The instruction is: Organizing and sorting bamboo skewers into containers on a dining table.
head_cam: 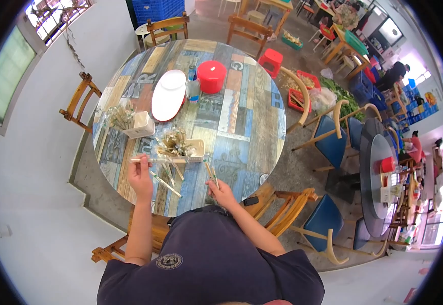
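Observation:
My left hand [140, 177] pinches a wrapped pair of chopsticks [164, 161], held nearly level above the table's near left part. In my right hand [221, 193] are a few wrapped chopsticks [211, 172], their ends pointing up and away from me. Between the hands, several loose wrapped chopsticks [165, 184] lie on the round wood-patterned table [240, 150]. Just beyond them is a cream plastic basket [196, 149] with a bundle of wrapped chopsticks [174, 142] at its left. A second cream basket [142, 126] with another bundle [119, 117] stands further left.
Farther back on the table are a white oval tray [166, 103], a bottle [193, 90] and a red round container [211, 77]. Wooden chairs [82, 101] surround the table. A dark phone-like object [251, 201] lies at my right. Other people [391, 78] are across the room.

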